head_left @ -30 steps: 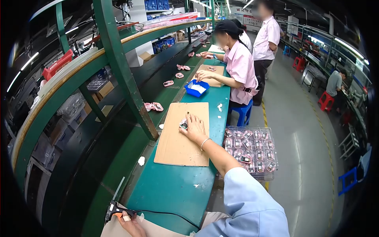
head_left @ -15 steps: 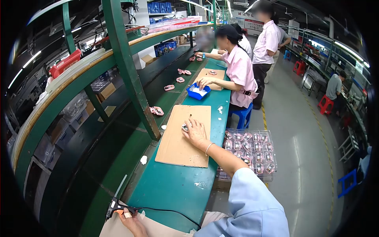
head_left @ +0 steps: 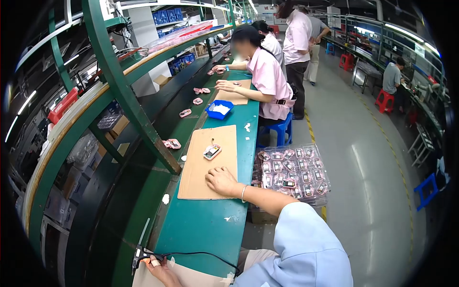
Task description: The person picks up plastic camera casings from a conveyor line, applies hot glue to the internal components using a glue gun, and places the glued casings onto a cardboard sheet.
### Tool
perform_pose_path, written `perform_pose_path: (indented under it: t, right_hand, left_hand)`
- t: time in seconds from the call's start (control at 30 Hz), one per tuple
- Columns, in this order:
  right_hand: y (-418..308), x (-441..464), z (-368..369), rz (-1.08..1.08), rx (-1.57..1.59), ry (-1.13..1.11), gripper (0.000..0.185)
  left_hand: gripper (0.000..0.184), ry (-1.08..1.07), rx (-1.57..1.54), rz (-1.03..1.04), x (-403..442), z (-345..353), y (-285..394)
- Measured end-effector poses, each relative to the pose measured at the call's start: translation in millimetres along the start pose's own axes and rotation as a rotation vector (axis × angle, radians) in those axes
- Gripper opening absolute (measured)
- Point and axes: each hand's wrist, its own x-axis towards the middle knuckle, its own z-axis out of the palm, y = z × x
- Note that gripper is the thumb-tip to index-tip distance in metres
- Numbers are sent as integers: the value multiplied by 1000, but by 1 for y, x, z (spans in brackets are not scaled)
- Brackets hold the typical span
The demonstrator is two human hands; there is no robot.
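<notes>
My left hand (head_left: pixel 161 271) is wrapped round the handle of a black and orange glue gun (head_left: pixel 139 257) with a glue stick at its back, at the bottom left. On a cardboard sheet (head_left: pixel 193 179) lies a small pink-rimmed part (head_left: pixel 212 151) with a dark piece inside and a short wire. My right hand (head_left: pixel 221 181) rests on the cardboard, nearer to me than the part and apart from it. Its fingers are bent and loosely together; whether anything is under them is hidden.
A blue bin (head_left: pixel 219 109) with white material stands beyond the cardboard. A clear tray (head_left: pixel 319 161) of pink-rimmed parts is right of the green bench (head_left: pixel 191 229). A co-worker (head_left: pixel 265 76) sits further along. A green post (head_left: pixel 129 103) rises at the left.
My right hand has let go of the pink-rimmed part and drawn back towards me, leaving it on the cardboard. The view has turned to the right. The co-worker's hand has left the blue bin.
</notes>
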Motion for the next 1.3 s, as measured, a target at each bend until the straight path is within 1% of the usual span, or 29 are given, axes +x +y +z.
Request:
perform_pose_path:
  t: [0.23, 0.37, 0.53, 0.73, 0.9, 1.03, 1.1, 1.13, 1.17, 1.2, 1.27, 1.3]
  right_hand:
    - [1, -4, 5, 28, 10, 52, 20]
    - [4, -4, 6, 8, -7, 103, 18]
    - [5, -4, 12, 39, 4, 135, 17]
    - [3, -5, 10, 61, 9, 120, 17]
    - [7, -5, 11, 56, 18, 66, 18]
    - [10, -6, 10, 125, 191, 98, 20]
    - [15, -1, 14, 217, 332, 3, 28]
    - [20, 4, 12, 221, 343, -19, 29]
    - [24, 9, 12, 226, 364, -50, 31]
    - [30, 12, 20, 177, 398, 25, 30]
    - [28, 29, 1, 270, 724, -52, 28]
    - [30, 43, -1, 242, 680, -74, 26]
  left_hand:
    - [24, -24, 21, 18, -4, 2, 2]
    - [25, -30, 20, 12, -2, 3, 1]
    - [25, -78, 18, 40, 4, -4, -4]
    - [25, -118, 36, 58, 13, -11, -7]
    - [27, -49, 63, 27, 9, -7, -7]
    - [22, -69, 27, 36, 0, -1, 0]
    - [21, -78, 22, 20, 1, -2, -1]
    - [21, -141, 1, 37, 2, -5, -1]
    - [20, -126, -15, 26, 2, -7, -4]
    - [20, -116, -27, 13, 3, -11, -4]
    - [20, -79, -27, -10, -1, -6, 1]
    - [20, -39, -20, -19, -4, -4, 3]
